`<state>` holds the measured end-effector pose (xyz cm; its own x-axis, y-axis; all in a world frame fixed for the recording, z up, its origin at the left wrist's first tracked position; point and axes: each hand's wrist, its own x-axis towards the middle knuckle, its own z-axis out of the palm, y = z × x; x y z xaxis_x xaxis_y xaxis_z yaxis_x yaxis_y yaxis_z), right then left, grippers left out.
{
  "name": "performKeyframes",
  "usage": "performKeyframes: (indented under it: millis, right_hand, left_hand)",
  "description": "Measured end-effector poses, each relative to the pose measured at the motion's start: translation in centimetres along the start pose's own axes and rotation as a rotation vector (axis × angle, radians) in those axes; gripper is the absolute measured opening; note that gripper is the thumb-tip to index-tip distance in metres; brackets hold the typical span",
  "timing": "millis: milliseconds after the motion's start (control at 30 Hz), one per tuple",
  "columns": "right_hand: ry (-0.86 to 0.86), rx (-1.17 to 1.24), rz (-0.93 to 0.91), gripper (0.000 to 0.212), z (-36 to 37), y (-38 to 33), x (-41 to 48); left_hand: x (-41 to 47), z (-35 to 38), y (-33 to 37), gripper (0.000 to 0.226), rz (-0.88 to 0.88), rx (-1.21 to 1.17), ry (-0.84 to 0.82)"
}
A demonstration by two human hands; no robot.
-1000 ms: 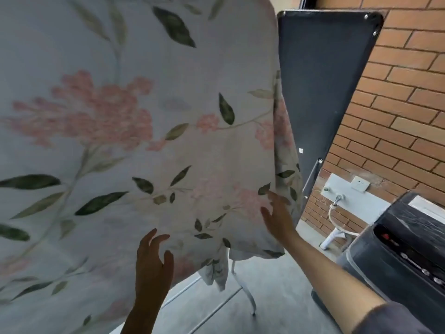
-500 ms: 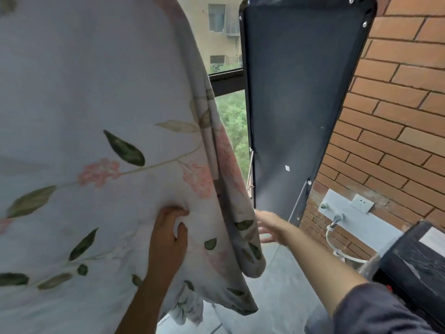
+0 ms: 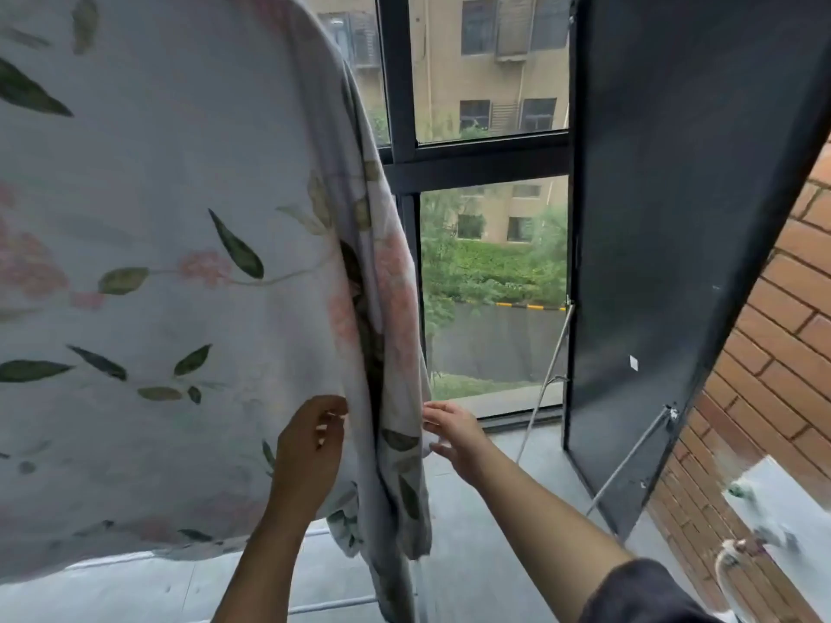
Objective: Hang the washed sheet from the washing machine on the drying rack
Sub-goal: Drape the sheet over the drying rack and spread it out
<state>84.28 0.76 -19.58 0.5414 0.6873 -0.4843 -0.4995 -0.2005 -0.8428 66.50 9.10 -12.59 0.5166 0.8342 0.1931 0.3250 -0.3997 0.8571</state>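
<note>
A pale sheet (image 3: pixel 171 245) printed with pink flowers and green leaves hangs in front of me and fills the left half of the view. Its right edge falls in bunched folds. My left hand (image 3: pixel 310 456) is in front of the cloth near that edge, fingers curled, pinching nothing that I can see. My right hand (image 3: pixel 454 436) reaches to the outer side of the folds with fingers spread, its fingertips touching the hem. Only thin metal bars of the drying rack (image 3: pixel 332 604) show below the sheet. The washing machine is out of view.
A large dark panel (image 3: pixel 674 218) on thin metal legs leans at the right, close to the sheet's edge. Behind it runs a brick wall (image 3: pixel 773 353) with a white plate and tap. A black-framed window (image 3: pixel 400 173) stands straight ahead. The floor is grey concrete.
The view has swung right and up, so the window now shows and the washing machine has left the frame. My left hand has let go of the cloth. My right hand has moved up to the hem.
</note>
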Motion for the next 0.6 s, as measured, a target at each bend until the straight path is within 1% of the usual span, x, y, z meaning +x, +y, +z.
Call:
performKeyframes:
  millis: [33, 67, 100, 167, 200, 233, 300, 333, 400, 433, 500, 533, 600]
  right_hand:
    - [0.013, 0.008, -0.024, 0.017, -0.4, -0.6, 0.1]
    - [0.007, 0.008, -0.036, 0.029, -0.5, -1.1, 0.2]
    - [-0.038, -0.012, -0.043, 0.040, -0.3, -1.5, 0.2]
    - [-0.194, -0.085, -0.067, 0.046, 0.5, -1.6, 0.0]
    - [-0.256, -0.118, -0.073, 0.047, 0.8, -1.4, -0.2]
    - [-0.289, -0.140, -0.074, 0.049, 1.0, -1.1, -0.5]
    - [-0.301, -0.154, -0.093, 0.052, 0.7, -0.7, -1.1]
    - [-0.312, -0.160, -0.115, 0.051, 0.5, -0.5, -1.3]
    - [-0.351, -0.186, -0.144, 0.050, 0.6, -0.1, -1.5]
    - [-0.342, -0.228, -0.163, 0.053, 0.9, 0.2, -1.4]
    - [-0.270, -0.321, -0.219, 0.060, 1.6, 0.6, -1.2]
    - [-0.230, -0.365, -0.237, 0.062, 1.9, 0.7, -1.3]
    - [-0.192, -0.392, -0.247, 0.067, 2.0, 0.8, -1.5]
  left_hand:
    - [-0.5, 0.3, 0.7, 0.037, 0.016, -0.014, 0.014]
    - [-0.9, 0.7, 1.6, 0.036, 0.032, -0.023, 0.036]
    - [-1.2, 1.2, 2.7, 0.034, 0.056, -0.028, 0.054]
    - [-1.1, 2.2, 4.3, 0.026, 0.066, 0.026, 0.047]
    - [-0.9, 2.6, 4.9, 0.030, 0.036, 0.092, 0.023]
    - [-0.6, 2.9, 5.2, 0.043, -0.020, 0.173, -0.012]
    - [-0.3, 3.3, 5.5, 0.069, -0.146, 0.302, -0.066]
    - [-0.1, 3.4, 5.6, 0.076, -0.194, 0.343, -0.082]
    - [-0.3, 3.5, 5.9, 0.079, -0.267, 0.366, -0.090]
    - [-0.5, 3.5, 6.3, 0.079, -0.291, 0.354, -0.089]
    - [-0.9, 3.8, 7.0, 0.076, -0.310, 0.370, -0.083]
    - [-1.1, 3.9, 7.3, 0.067, -0.302, 0.414, -0.078]
    - [-1.3, 3.5, 7.4, 0.036, -0.274, 0.501, -0.036]
